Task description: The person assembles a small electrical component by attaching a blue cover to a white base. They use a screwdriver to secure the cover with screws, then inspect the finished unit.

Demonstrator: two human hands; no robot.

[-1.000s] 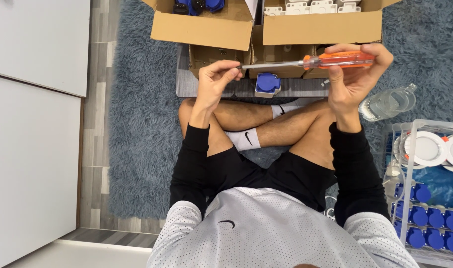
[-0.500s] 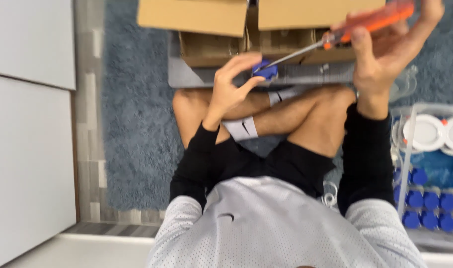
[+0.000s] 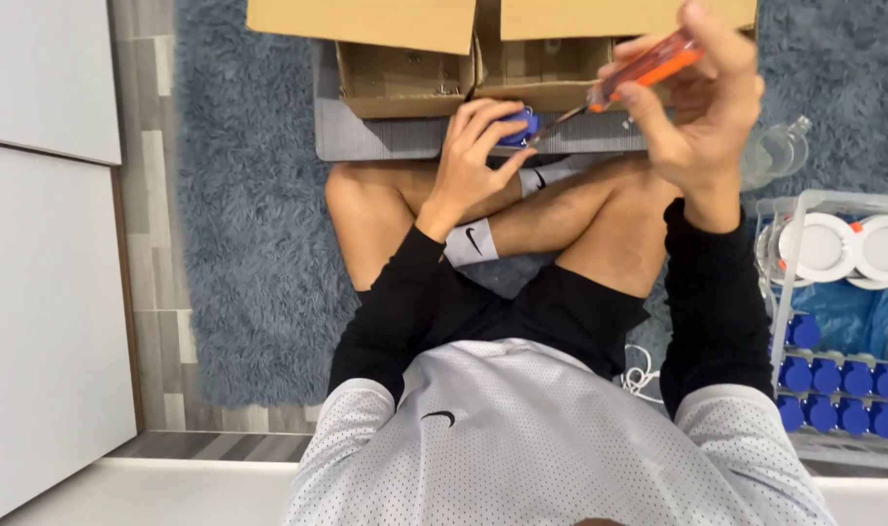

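Orange screwdriver (image 3: 644,66) in right hand (image 3: 702,112), left hand (image 3: 473,156) gripping blue part (image 3: 517,127) (tip touching)

person seen from above, seated. grey-white perforated mesh jersey (image 3: 551,438) with small black logo mark on chest. black long sleeves (image 3: 712,312) underneath, tight, reaching both wrists. black shorts (image 3: 551,312). bare legs. white ankle socks (image 3: 471,244) with small black logo, second sock partly hidden behind left hand (image 3: 473,156). right hand (image 3: 702,107) bare, no rings, watch or gloves visible.
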